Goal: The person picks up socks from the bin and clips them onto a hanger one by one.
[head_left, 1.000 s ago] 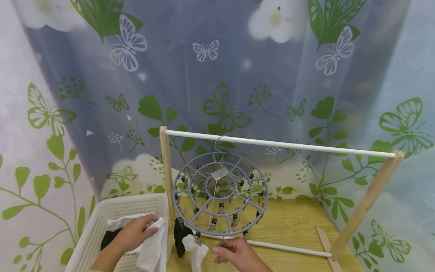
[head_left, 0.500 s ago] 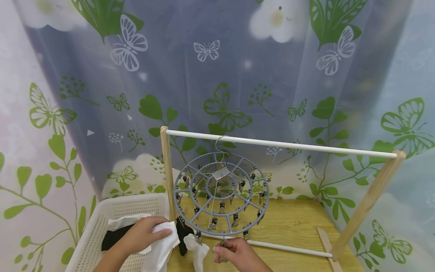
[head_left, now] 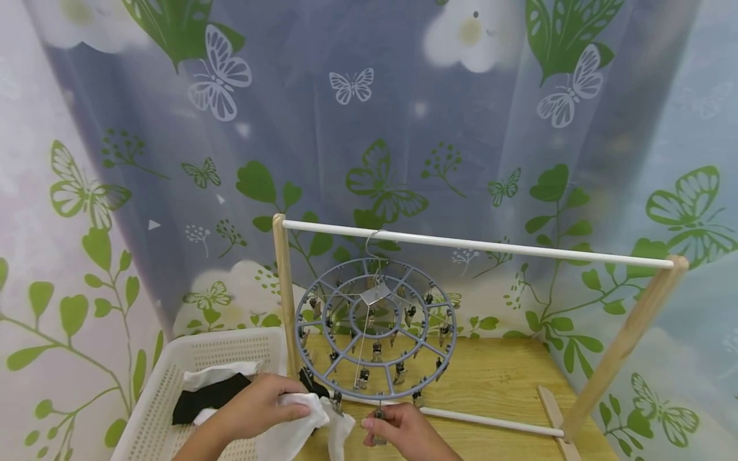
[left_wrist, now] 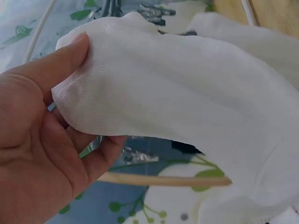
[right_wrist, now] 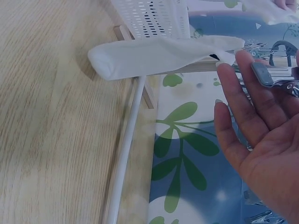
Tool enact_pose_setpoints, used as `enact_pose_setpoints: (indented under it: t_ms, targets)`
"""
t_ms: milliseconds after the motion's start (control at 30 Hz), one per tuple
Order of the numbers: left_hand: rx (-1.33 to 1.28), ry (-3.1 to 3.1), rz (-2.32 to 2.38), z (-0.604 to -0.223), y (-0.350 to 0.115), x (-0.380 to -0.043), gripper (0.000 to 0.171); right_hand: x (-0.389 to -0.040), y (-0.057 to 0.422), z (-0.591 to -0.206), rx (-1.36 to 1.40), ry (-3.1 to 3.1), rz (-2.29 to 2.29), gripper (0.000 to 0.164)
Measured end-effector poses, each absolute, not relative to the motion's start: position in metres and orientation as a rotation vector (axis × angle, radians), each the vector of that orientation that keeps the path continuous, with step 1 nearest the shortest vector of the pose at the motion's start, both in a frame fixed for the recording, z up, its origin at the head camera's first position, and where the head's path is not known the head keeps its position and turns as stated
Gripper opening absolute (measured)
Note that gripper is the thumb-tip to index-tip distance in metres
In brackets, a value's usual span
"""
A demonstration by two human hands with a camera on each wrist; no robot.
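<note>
Here we have the left hand [head_left: 268,406] pinching a white sock [left_wrist: 177,88], thumb on top and fingers behind; it is over the right side of the basket [head_left: 144,400], near the lower left of the hanger [head_left: 375,295]. The sock's fabric is a soft, fine knit, rounded at the pinched end.

Our right hand [head_left: 403,432] pinches a metal clip [head_left: 379,426] at the hanger's front edge. That hanger is grey-blue plastic, 3 concentric rings joined by spokes, hooked on a smooth white rod [head_left: 490,245] between 2 wooden posts.

From the right wrist we get what the head view crops: the hanging sock [right_wrist: 140,57] at full length, blunt-toed over the grained tabletop [right_wrist: 56,140], and the other fingers spread beside the clip's grey pad. The head view alone gives us black cloth [head_left: 210,397] inside the perforated plastic basket. Tiny marks low in the left wrist view are unreadable.
</note>
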State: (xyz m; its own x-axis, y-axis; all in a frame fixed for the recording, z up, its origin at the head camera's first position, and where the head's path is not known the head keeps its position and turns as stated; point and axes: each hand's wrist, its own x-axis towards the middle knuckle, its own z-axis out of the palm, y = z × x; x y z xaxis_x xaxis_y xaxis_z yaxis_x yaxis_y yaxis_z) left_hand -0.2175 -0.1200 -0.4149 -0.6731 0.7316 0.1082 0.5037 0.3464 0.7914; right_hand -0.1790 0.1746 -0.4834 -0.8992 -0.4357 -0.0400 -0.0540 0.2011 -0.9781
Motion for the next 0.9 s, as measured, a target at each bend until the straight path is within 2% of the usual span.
enact_pose_setpoints:
  t_ms: [400,900]
  targets:
    - [1.214,2.3,1.276,-0.424,-0.09,-0.209,0.017,-0.178,0.176,-0.484,-0.478,2.173,-1.754,0.035]
    - [1.165,2.364,1.244,-0.426,-0.071,-0.198,0.019,-0.175,0.175,-0.481,-0.516,2.115,-1.788,0.039]
